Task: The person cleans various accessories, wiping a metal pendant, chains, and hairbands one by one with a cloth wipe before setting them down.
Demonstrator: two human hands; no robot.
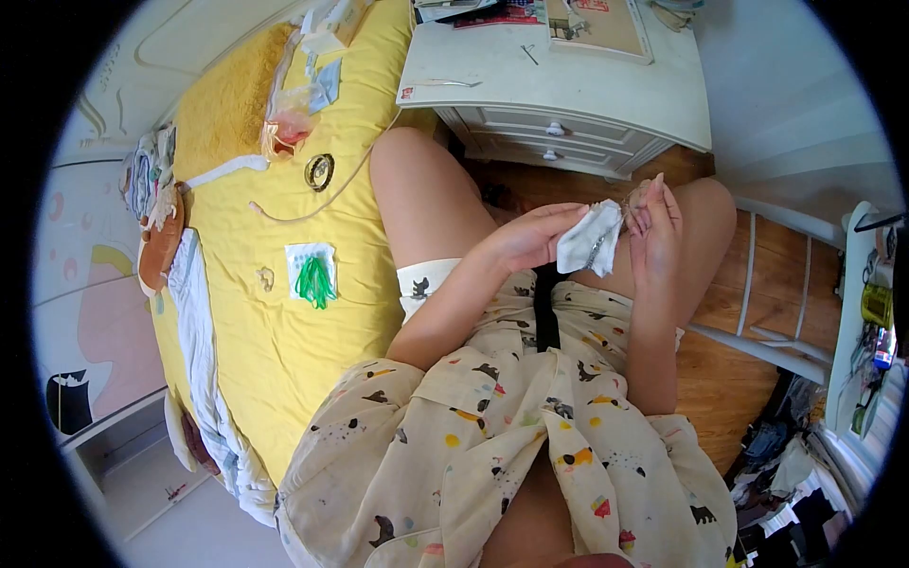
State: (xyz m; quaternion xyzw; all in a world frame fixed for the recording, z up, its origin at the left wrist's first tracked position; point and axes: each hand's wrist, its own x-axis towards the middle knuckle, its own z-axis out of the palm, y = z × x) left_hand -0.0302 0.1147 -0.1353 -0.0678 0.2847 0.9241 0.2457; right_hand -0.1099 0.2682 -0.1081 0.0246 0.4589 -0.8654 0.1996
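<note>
My left hand [538, 237] pinches a small white cloth [582, 241] above my lap. Across the cloth lies a thin silvery strip [597, 252] that looks like a chain. Close beside the cloth on the right, my right hand [653, 222] is raised with thumb and finger pressed together. Something thin and brownish shows near those fingertips, too small to name. On the yellow bedspread [355, 284] to the left lies a white packet [297, 254] with a bundle of green strands [314, 284] on it.
A white cabinet [511, 95] stands ahead, with tweezers [445, 83] and a book [601, 28] on top. The bed also holds a dark round bangle-like ring [320, 172], a pale cable [322, 210] and a yellow cushion [227, 104]. A white metal rack [776, 341] stands right.
</note>
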